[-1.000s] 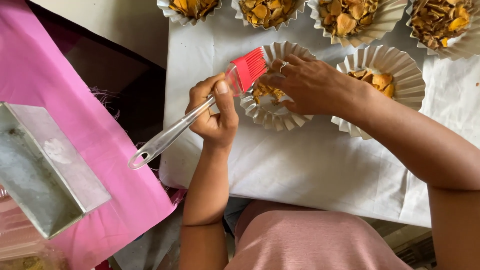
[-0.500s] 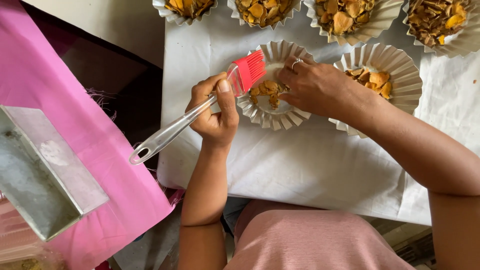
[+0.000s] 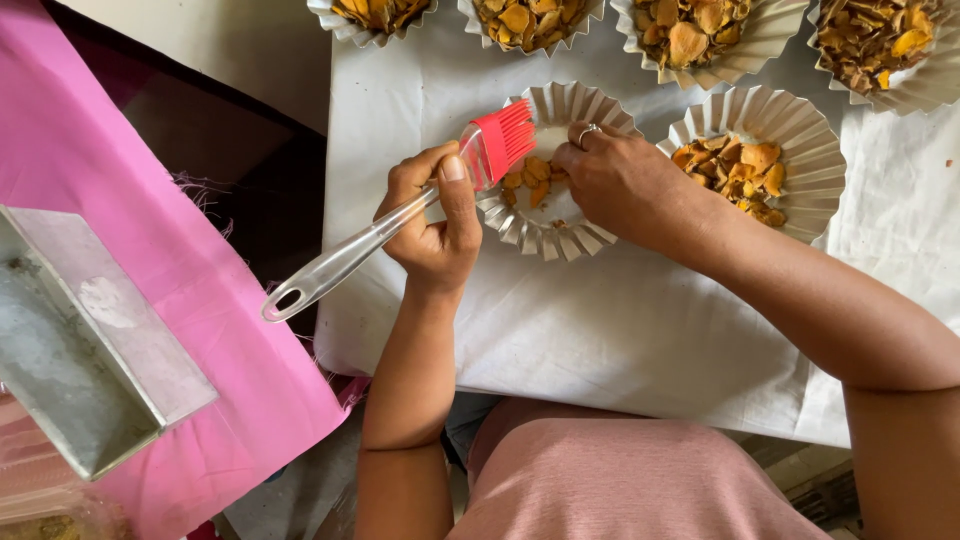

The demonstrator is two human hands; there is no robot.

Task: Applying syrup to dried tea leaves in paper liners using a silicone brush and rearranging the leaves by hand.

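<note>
the left hand (image 3: pixel 432 220) grips a clear-handled pastry brush (image 3: pixel 390 220), its red bristles over the fluted foil cup (image 3: pixel 535 235) just beside it. the right hand (image 3: pixel 625 185) rests fingertips inside that cup, touching the orange pieces (image 3: pixel 530 180).

A white sheet (image 3: pixel 620 340) covers the counter and serves as the landmark. Left of it lies a dark gap (image 3: pixel 230 150), and beyond that a pink cloth (image 3: pixel 130 230) with a frayed edge runs diagonally. A grey metal tray (image 3: pixel 80 350) rests on the cloth's lower left. Above the gap a pale surface (image 3: pixel 220 40) shows. Light is soft and even, like daylight.
</note>
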